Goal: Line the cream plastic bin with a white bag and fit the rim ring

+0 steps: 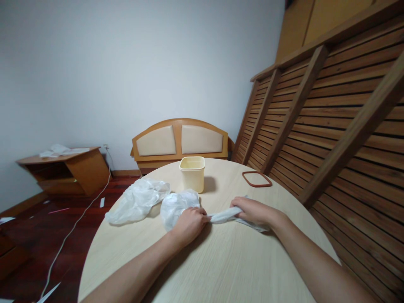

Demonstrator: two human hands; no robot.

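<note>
Over the round table (246,261), my left hand (194,221) is closed around a white plastic bag (178,204), whose puffed part bulges out beyond my fingers. My right hand (252,210) grips the same bag farther right, and the stretch between the two hands is pulled into a narrow, twisted strip. A loose end hangs below my right hand. Left of the puffed part lies another crumpled white plastic bag (139,200). A pale yellow square bin (193,179) stands upright just behind my left hand. The brown rounded-square ring (256,185) rests flat at the back right.
Wooden slatted panels (315,126) lean along the right side, close to the table. Behind the table stands a padded headboard (179,141). A low wooden cabinet (75,170) with papers on top is at the left, and a white cable (71,233) runs across the dark floor.
</note>
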